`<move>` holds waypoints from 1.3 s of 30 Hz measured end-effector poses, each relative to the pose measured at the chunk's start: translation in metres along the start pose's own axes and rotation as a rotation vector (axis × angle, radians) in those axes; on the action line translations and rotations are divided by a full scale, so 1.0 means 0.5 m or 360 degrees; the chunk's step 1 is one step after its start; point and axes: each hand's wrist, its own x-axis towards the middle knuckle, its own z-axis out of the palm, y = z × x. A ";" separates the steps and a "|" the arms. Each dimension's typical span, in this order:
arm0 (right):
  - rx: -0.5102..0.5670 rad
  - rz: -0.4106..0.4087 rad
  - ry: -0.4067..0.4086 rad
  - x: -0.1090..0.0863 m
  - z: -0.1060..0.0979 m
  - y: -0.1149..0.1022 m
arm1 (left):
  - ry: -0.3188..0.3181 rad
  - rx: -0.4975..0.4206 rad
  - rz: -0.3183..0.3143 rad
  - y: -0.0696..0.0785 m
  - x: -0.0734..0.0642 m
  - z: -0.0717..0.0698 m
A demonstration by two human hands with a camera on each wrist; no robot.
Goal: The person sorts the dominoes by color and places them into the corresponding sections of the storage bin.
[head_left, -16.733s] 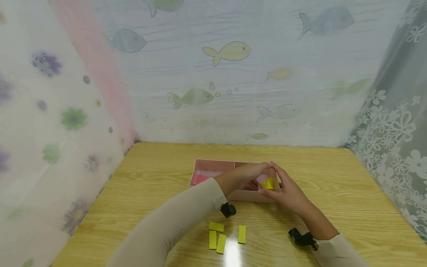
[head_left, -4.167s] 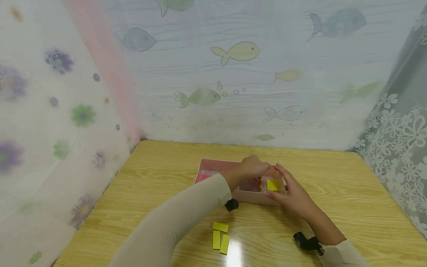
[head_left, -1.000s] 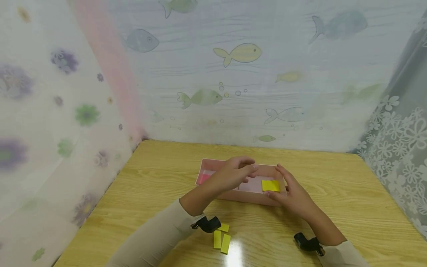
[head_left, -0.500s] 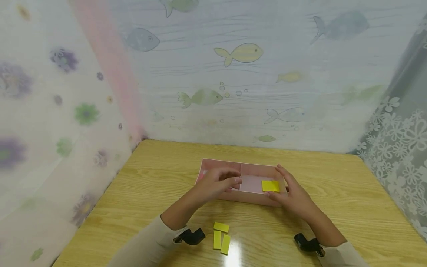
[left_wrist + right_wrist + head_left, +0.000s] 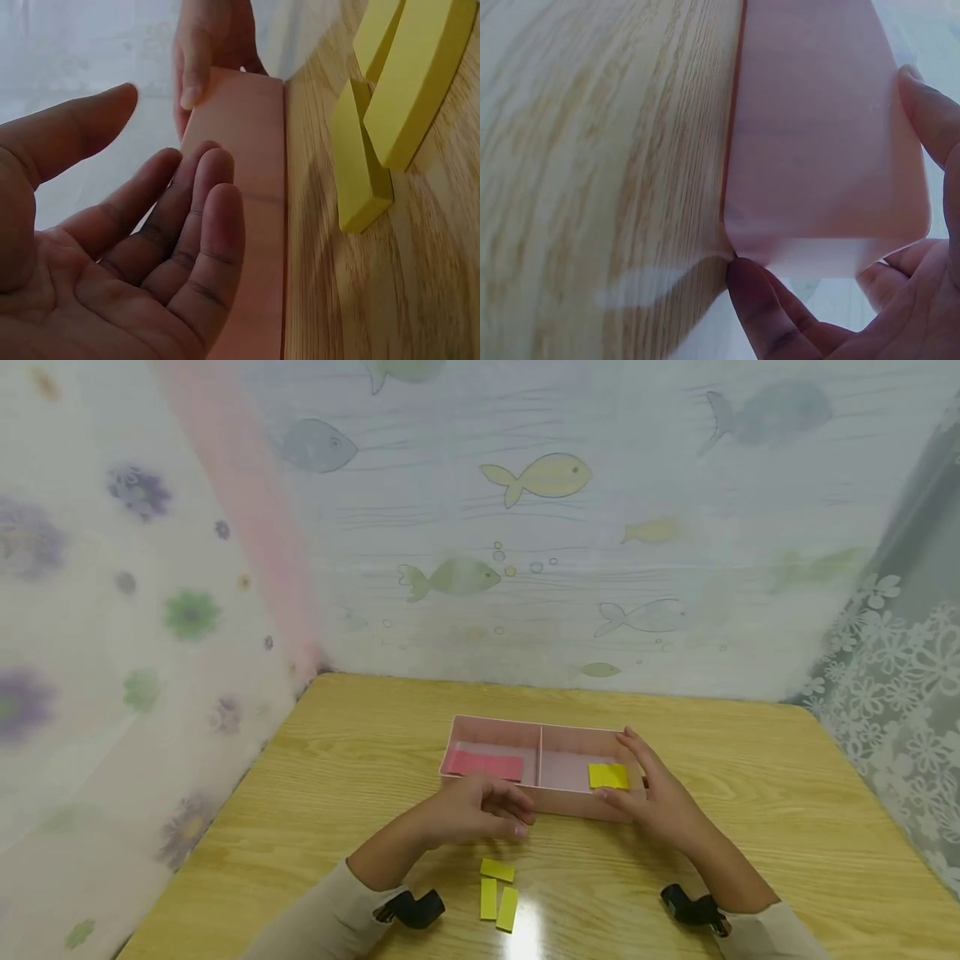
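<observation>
A pink two-compartment box (image 5: 573, 803) stands on the table. My right hand (image 5: 662, 797) grips its right end, thumb on the front wall and fingers around the far corner, as the right wrist view of the box (image 5: 817, 135) also shows. Flat pink blocks (image 5: 486, 766) lie in the left compartment. In the right one, yellow blocks (image 5: 608, 776) lie side by side at the right end. My left hand (image 5: 471, 812) hovers before the box, fingers loosely bent, palm holding nothing. Three yellow blocks (image 5: 361, 165) lie on the table just nearer to me than that hand.
The wooden table (image 5: 360, 735) extends to both sides of the box. A fish-patterned curtain (image 5: 450, 527) hangs behind it, with flowered cloth at left and right. Each wrist wears a small black camera (image 5: 414, 910).
One yellow block has left the table since the oldest frame, and the yellow ones in the box now lie neatly together. My left hand has withdrawn leftward and toward me; the right keeps its grip.
</observation>
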 end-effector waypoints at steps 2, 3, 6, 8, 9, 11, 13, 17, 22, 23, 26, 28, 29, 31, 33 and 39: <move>0.0000 -0.0004 -0.0005 0.000 0.000 0.002 | -0.0034 0.0015 -0.0008 -0.006 0.000 -0.001; -0.0002 -0.0004 -0.0006 0.000 0.001 0.003 | -0.0048 0.0022 -0.0014 -0.009 -0.001 -0.002; 0.0005 -0.0004 -0.0006 0.001 0.001 0.005 | -0.0084 0.0041 -0.0036 -0.013 -0.004 -0.005; 0.0004 -0.0009 -0.0005 0.001 0.002 0.005 | -0.0097 0.0055 -0.0057 -0.015 -0.006 -0.007; 0.0007 -0.0011 -0.0005 0.002 0.003 0.005 | -0.0099 0.0067 -0.0066 -0.017 -0.008 -0.008; 0.0009 -0.0016 -0.0003 0.002 0.002 0.005 | -0.0101 0.0110 -0.0086 -0.018 -0.008 -0.009; 0.0009 -0.0020 -0.0003 0.001 0.002 0.005 | -0.0097 0.0154 -0.0106 -0.020 -0.009 -0.010; 0.0019 -0.0021 -0.0006 0.001 0.002 0.003 | -0.0083 0.0223 -0.0141 -0.024 -0.011 -0.010; 0.0028 -0.0013 -0.0006 0.001 0.002 0.004 | -0.0076 0.0267 -0.0158 -0.027 -0.012 -0.006; 0.0026 -0.0012 -0.0005 0.001 0.001 0.005 | -0.0076 0.0278 -0.0161 -0.027 -0.012 -0.005; 0.0018 -0.0007 -0.0006 0.001 0.001 0.006 | -0.0062 0.0334 -0.0171 -0.025 -0.013 -0.002; 0.0015 -0.0004 -0.0008 0.001 0.001 0.005 | -0.0059 0.0386 -0.0170 -0.022 -0.014 0.002; 0.0013 -0.0004 -0.0010 0.001 0.001 0.004 | -0.0060 0.0414 -0.0170 -0.021 -0.015 0.003; 0.0017 -0.0003 -0.0013 0.001 0.001 0.003 | -0.0064 0.0463 -0.0160 -0.019 -0.017 0.006; 0.0024 -0.0004 -0.0016 0.000 0.000 0.002 | -0.0069 0.0509 -0.0155 -0.019 -0.018 0.008; 0.0031 -0.0016 -0.0021 0.000 0.001 0.003 | -0.0060 0.0590 -0.0156 -0.024 -0.019 0.012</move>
